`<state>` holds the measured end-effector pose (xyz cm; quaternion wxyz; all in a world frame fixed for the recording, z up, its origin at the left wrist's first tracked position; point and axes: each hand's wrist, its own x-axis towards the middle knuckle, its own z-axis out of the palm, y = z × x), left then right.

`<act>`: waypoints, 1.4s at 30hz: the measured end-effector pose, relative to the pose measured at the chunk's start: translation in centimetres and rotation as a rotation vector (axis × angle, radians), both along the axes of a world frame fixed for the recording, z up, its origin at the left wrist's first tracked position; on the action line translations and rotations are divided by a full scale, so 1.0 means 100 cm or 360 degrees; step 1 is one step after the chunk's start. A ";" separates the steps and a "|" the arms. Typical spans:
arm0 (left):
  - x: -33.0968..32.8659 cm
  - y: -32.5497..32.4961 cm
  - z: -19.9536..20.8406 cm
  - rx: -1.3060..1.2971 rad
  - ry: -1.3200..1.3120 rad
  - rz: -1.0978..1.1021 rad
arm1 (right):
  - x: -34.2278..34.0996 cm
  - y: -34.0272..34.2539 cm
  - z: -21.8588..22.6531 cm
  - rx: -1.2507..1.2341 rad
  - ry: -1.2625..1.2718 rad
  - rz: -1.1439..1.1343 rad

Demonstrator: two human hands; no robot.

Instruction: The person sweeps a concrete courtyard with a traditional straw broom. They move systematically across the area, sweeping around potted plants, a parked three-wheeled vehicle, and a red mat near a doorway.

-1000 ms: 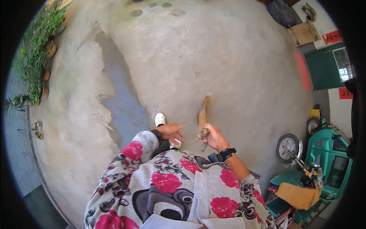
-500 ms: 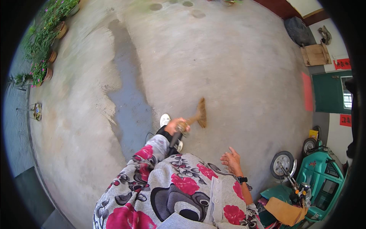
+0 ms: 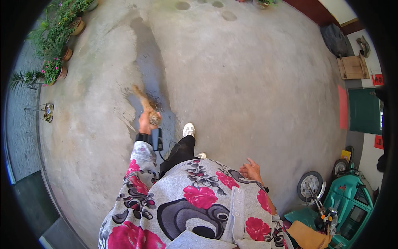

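My left hand (image 3: 145, 122) is closed round the bound end of a short straw broom (image 3: 145, 101). The broom reaches away from me over a dark wet strip (image 3: 152, 68) of the concrete floor; its bristle end is blurred, so contact with the ground is hard to judge. A dark device (image 3: 156, 140) with a cable sits at my left wrist. My right hand (image 3: 251, 169) hangs at my side, holding nothing, its fingers partly spread. A white shoe (image 3: 189, 129) shows below me, between the two hands.
Potted flowering plants (image 3: 52, 70) line the far left, with a long-handled dustpan-like thing (image 3: 48, 112) nearer. At right stand a green three-wheeled vehicle (image 3: 346, 199), a green door (image 3: 365, 110), a wooden board (image 3: 353, 67) and a dark bundle (image 3: 333, 40).
My left hand has swung the broom from in front of me leftward, onto the wet strip. My right hand has drawn slightly back toward my body. The view has shifted a little.
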<state>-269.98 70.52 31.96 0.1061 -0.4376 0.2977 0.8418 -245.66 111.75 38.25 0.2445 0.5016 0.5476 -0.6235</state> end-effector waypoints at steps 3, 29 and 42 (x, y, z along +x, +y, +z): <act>0.001 0.030 -0.002 -0.0678 0.0057 -0.0061 | -0.005 0.002 0.001 0.0021 -0.0024 0.0018; -0.068 0.008 -0.007 0.1228 0.0117 -0.0580 | -0.103 -0.014 0.014 0.0251 -0.0111 0.0127; -0.115 0.037 0.027 -0.0382 0.0074 -0.0040 | -0.182 0.001 -0.004 0.0162 0.0000 0.0383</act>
